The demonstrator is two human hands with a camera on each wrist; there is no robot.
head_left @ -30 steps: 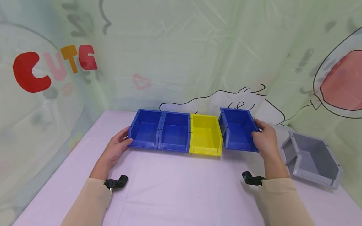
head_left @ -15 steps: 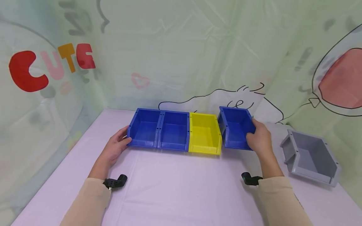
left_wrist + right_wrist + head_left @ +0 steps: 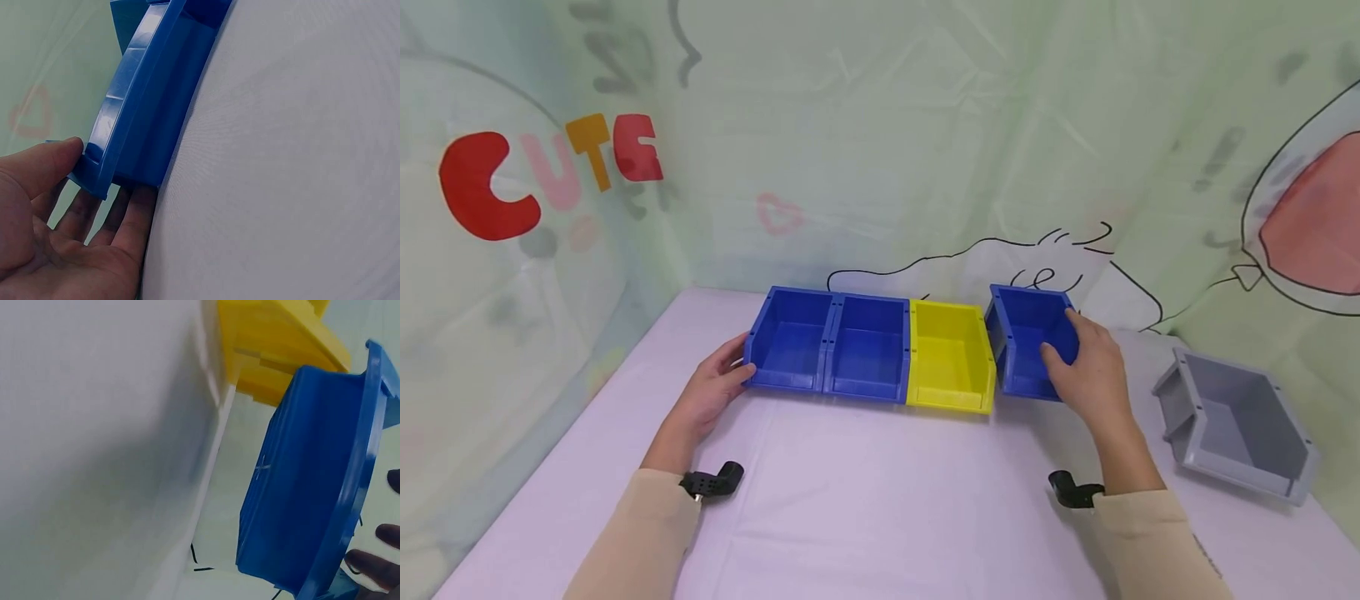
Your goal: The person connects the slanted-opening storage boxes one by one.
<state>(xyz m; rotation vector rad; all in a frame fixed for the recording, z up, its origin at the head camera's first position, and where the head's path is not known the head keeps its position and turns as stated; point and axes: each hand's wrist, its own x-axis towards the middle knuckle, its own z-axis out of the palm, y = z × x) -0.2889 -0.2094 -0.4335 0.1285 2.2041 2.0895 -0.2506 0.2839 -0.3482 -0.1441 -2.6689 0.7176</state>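
On the table, a left blue storage bin (image 3: pixel 787 346), a middle blue bin (image 3: pixel 867 350) and a yellow bin (image 3: pixel 950 358) stand side by side in a touching row. My left hand (image 3: pixel 711 392) grips the outer side of the left blue bin, thumb (image 3: pixel 50 159) at its front corner, fingers beside its wall. At the yellow bin's right is another blue bin (image 3: pixel 1026 333), held up off the tabletop and slightly tilted. My right hand (image 3: pixel 1093 375) holds its right side, thumb over the opening. Some fingers (image 3: pixel 375 565) show by its rim; the rest are hidden.
A grey bin (image 3: pixel 1243 425) sits apart at the right side of the table. Behind everything hangs a printed curtain (image 3: pixel 880 150), close to the backs of the bins. The white tablecloth (image 3: pixel 880 500) spreads in front of the row.
My right hand has shifted left over the right blue bin, its thumb now farther across the opening. That bin has moved slightly left toward the yellow one. My left hand keeps its place.
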